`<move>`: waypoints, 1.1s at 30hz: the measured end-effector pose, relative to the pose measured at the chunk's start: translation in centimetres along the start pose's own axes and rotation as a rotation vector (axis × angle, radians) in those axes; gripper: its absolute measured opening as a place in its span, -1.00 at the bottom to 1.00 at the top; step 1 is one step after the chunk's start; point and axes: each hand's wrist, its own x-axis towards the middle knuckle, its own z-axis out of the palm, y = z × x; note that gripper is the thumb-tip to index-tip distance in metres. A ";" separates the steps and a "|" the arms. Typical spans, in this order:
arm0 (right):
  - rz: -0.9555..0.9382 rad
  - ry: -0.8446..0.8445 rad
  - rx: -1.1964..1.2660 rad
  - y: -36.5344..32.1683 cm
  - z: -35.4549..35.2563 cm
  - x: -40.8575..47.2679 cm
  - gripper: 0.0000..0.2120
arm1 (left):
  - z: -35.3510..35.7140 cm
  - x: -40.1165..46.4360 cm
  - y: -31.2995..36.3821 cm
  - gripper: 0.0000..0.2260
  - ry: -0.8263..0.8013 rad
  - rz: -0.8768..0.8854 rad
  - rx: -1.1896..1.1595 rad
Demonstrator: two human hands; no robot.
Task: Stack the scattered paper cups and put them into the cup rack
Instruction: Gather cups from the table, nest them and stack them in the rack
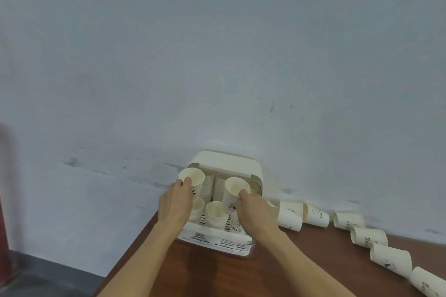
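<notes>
A cream cup rack [224,160] with a raised lid stands at the table's far edge against the wall. My left hand [175,202] grips an upright paper cup [194,177] at its rim, over the rack's left side. My right hand [253,210] holds a second paper cup [235,190] by the rim over the rack's right side. A stack of cups [216,216] stands in the rack's front middle, and more stacks sit behind. Several loose cups [290,216] lie on their sides to the right of the rack.
The brown wooden table [217,275] has its left edge running diagonally just left of the rack. The row of tipped cups [391,259] curves along the wall toward the right edge. A grey wall rises directly behind the rack.
</notes>
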 end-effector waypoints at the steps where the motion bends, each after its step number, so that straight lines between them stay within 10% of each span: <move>1: 0.002 0.006 0.006 -0.1 0.2 0.1 -0.82 | 0.2 0.0 0.0 -0.84 -0.020 0.011 0.025; 33: -0.019 -0.115 0.061 -2.0 7.8 0.7 -0.75 | 6.1 -3.4 -2.8 -0.40 -0.290 0.077 0.104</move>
